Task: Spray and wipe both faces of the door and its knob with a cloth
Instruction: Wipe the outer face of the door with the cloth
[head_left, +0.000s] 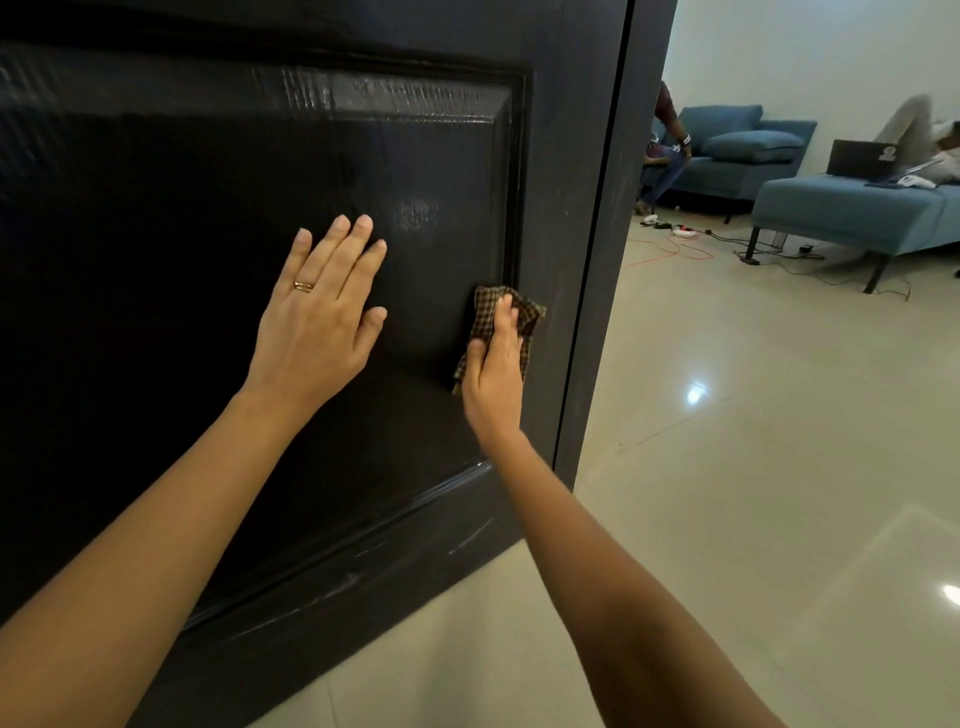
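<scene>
Against the dark panelled wooden door (208, 234), left hand (317, 317) lies flat, fingers spread; right hand (493, 374) presses the brown checked cloth (524, 317) under its fingers.

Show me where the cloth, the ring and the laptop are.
cloth (530, 314): head view, upper right corner of the fabric.
ring (303, 286): head view, band on a left-hand finger.
laptop (860, 157): head view, back of its lid.

One door (415, 156) is seen, with one sunken panel (182, 208) under the fingers. Two hands are counted: a left hand (317, 322) and a right hand (493, 374). One cloth (485, 312) is pinned beneath the right fingers. One ring (303, 286) is worn on a left finger. Beyond the fingertips, two sofas (831, 202) and one laptop (862, 157) are counted.
</scene>
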